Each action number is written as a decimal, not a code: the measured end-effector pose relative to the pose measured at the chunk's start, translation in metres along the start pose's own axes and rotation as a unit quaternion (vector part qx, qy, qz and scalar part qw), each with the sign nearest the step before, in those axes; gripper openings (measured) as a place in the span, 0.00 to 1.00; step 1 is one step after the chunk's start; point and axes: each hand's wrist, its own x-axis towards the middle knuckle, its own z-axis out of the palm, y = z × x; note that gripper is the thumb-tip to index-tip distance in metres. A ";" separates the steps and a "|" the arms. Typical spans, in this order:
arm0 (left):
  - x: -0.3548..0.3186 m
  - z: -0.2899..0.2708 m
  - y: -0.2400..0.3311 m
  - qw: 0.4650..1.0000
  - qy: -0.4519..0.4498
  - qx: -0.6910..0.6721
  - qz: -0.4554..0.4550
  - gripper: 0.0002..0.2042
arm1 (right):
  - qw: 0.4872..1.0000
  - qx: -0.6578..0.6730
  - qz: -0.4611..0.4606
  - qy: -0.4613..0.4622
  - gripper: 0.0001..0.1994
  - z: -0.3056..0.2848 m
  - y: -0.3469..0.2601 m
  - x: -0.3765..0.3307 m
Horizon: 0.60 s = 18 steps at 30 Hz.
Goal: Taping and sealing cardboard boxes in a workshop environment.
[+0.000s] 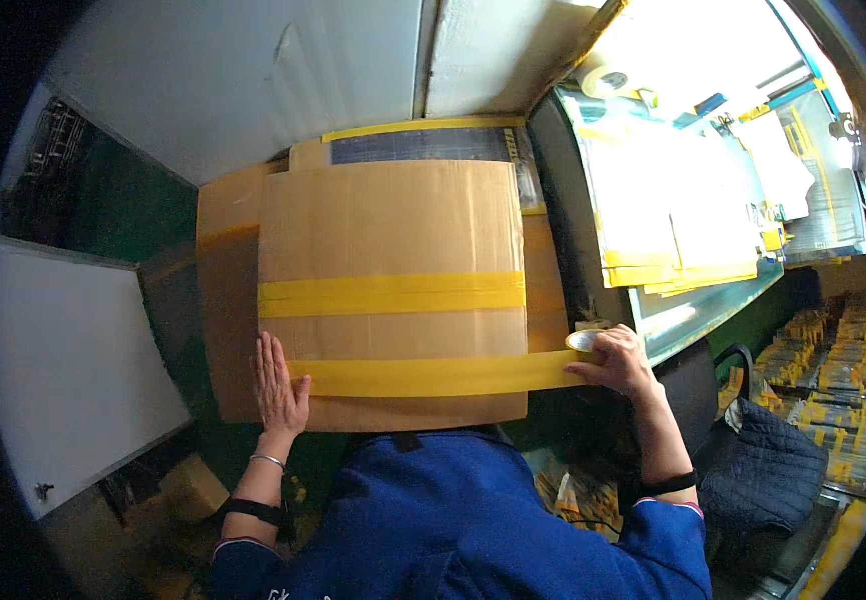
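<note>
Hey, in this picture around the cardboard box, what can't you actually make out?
In the head view:
Cardboard box: inside hidden by its top.
Yellow strip: left end covered by the left hand.
Tape roll: right part behind the right hand.
Pale sheets: details washed out by glare.
Yellow-and-grey items, far right: too small to identify.

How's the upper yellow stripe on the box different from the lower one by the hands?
The upper stripe stops at the box's right edge; the lower stripe runs past it to the roll in the right hand. The left hand lies at the lower stripe's left end; no hand touches the upper stripe. Both are yellow and run side to side.
</note>
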 end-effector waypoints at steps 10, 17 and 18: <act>0.002 -0.003 0.002 1.000 -0.011 0.023 0.005 0.35 | 0.995 0.048 -0.042 0.075 0.21 0.046 0.028 -0.001; 0.002 -0.005 0.005 0.999 -0.021 0.043 -0.002 0.35 | 0.998 0.019 0.053 0.000 0.23 0.087 0.035 0.009; 0.002 -0.005 0.006 0.998 -0.026 0.063 -0.006 0.35 | 0.998 0.031 0.062 -0.005 0.23 0.094 0.034 0.012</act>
